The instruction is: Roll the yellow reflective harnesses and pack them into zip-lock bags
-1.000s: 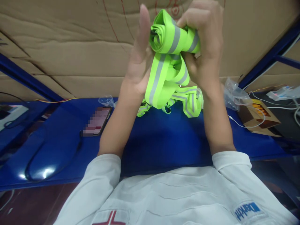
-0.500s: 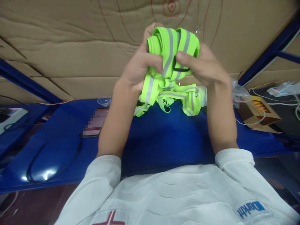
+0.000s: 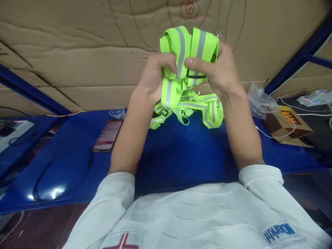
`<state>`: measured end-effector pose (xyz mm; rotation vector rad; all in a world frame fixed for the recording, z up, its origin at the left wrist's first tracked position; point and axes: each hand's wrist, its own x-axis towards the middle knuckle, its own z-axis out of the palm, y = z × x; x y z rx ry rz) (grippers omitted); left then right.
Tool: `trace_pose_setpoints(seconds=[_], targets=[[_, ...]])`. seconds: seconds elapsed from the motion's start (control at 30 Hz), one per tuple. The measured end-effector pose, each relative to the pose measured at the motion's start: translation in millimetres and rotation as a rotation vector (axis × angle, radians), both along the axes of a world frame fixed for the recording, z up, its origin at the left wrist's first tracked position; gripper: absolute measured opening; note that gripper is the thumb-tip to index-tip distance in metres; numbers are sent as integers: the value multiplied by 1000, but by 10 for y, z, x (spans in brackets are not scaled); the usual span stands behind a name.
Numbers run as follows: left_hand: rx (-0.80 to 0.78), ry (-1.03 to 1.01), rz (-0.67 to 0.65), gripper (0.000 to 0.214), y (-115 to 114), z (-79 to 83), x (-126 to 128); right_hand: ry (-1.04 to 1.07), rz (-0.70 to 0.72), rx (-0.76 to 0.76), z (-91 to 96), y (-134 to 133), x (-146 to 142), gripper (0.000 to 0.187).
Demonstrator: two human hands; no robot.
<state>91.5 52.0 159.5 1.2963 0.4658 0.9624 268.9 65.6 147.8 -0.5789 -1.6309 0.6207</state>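
Observation:
Both of my hands hold up a neon-green reflective strap (image 3: 181, 52) with a grey stripe, above the table. My left hand (image 3: 158, 72) is closed round its rolled, layered part, thumb bent across the front. My right hand (image 3: 220, 67) grips a looped section, its thumb pressed just above a black buckle (image 3: 196, 75). The fingers behind the strap are mostly hidden. A length of strap hangs below my left hand towards a loose heap of the same green webbing (image 3: 211, 110) on the blue table (image 3: 184, 155).
A phone (image 3: 107, 136) lies left of my left forearm, near a clear plastic cup (image 3: 117, 112). On the right are a clear plastic bag (image 3: 261, 100), a brown cardboard box (image 3: 289, 126) and white cables. A cardboard wall (image 3: 90, 65) stands behind, between blue metal posts (image 3: 287, 55).
My right hand has shifted slightly left and down with its strap section. The rolled part in my left hand is a little lower, and a gap now shows between the two sections at the top.

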Motion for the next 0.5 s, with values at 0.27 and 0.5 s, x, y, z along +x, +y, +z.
trace_pose_setpoints(seconds=[0.27,0.5], targets=[[21,-161,-169,22,79,20,-10,-140,-256,520,129,-14,39,25],[231,-92,-36,60,30,170,-134,-505,-375,629,126,-212,-80,26]])
